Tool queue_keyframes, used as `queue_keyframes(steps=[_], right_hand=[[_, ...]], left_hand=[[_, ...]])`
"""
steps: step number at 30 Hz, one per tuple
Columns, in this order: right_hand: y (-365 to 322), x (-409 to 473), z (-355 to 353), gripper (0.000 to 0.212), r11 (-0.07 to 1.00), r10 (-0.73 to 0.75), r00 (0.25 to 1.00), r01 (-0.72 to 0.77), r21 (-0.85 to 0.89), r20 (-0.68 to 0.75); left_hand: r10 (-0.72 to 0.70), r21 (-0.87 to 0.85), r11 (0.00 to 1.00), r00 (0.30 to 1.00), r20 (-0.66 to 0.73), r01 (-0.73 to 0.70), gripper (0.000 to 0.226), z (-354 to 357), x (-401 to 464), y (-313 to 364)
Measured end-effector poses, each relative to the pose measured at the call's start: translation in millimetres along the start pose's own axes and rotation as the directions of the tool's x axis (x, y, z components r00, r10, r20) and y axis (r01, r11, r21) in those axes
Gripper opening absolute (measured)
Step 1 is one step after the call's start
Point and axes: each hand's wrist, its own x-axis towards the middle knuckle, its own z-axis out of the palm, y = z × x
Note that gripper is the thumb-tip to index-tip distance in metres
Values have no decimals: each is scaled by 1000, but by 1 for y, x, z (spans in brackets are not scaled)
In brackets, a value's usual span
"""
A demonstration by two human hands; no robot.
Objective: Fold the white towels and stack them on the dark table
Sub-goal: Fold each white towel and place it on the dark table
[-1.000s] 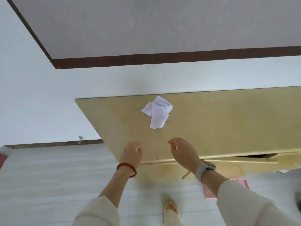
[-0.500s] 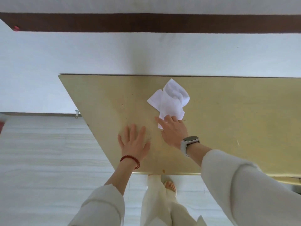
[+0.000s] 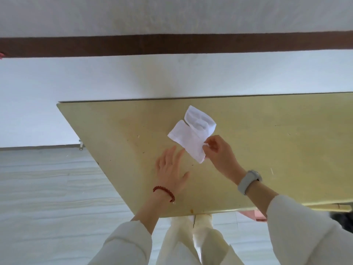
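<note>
While crumpled and half unfolded, white towel (image 3: pixel 192 133) lying on the yellowish table (image 3: pixel 286 150), toward its far edge at about 12 o'clock; near corner pinched in the grip of the right hand (image 3: pixel 219 153), thumb and fingers curled on the cloth; pale watch (image 3: pixel 249 181) on that wrist; at 7 o'clock of the towel, left hand (image 3: pixel 170 169) flat on the table, fingers spread, not touching the cloth; red bead bracelet (image 3: pixel 164 193) on its wrist; beyond, white wall with dark brown band (image 3: pixel 172 44).
</note>
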Motion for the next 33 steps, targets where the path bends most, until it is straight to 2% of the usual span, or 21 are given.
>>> queue_keyframes(steps=[2, 3, 6, 9, 11, 13, 15, 18, 23, 29, 31, 33], right_hand=[[-18, -1, -19, 20, 975, 39, 999, -30, 221, -35], [-26, -1, -28, 20, 949, 48, 998, -31, 313, -46], [-41, -1, -62, 21, 909, 31, 995, 14, 416, -100], [-39, -1, -98, 15, 935, 12, 970, 75, 348, -241], [-31, -1, -121, 15, 981, -22, 940, 86, 174, -340], [-26, -2, -143, 12, 995, -95, 904, 98, -14, -416], [-27, -1, -162, 9, 988, -144, 879, 105, -110, -455], [-34, 5, -185, 9, 991, -123, 899, 88, -101, -421], [-50, 20, -213, 17, 989, -101, 909, 137, 61, -404], [-63, 30, -241, 21, 986, -159, 881, 166, -22, -447], [-65, 29, -249, 20, 981, -185, 866, 191, -35, -465], [-64, 26, -256, 17, 977, -194, 848, 213, -18, -493]], left_hand=[[106, -57, 992, 992, -65, -110, 66, -2, 10, 21], [149, -65, 985, 979, -142, -159, 58, -3, 15, 32], [242, -98, 948, 888, -390, -302, 19, -10, 33, 59], [207, -135, 948, 880, -428, -288, 25, -29, 45, 78], [194, -157, 950, 904, -380, -270, 32, -46, 51, 91], [194, -190, 945, 925, -326, -265, 23, -64, 56, 104], [191, -206, 942, 929, -317, -264, 18, -79, 63, 117], [211, -207, 934, 916, -340, -292, 17, -103, 74, 139], [284, -125, 927, 879, -384, -354, 19, -137, 93, 174], [289, -17, 946, 863, -415, -325, 16, -158, 117, 183], [298, 19, 945, 833, -466, -328, 14, -163, 117, 182], [371, 80, 916, 757, -537, -392, 9, -166, 116, 181]])
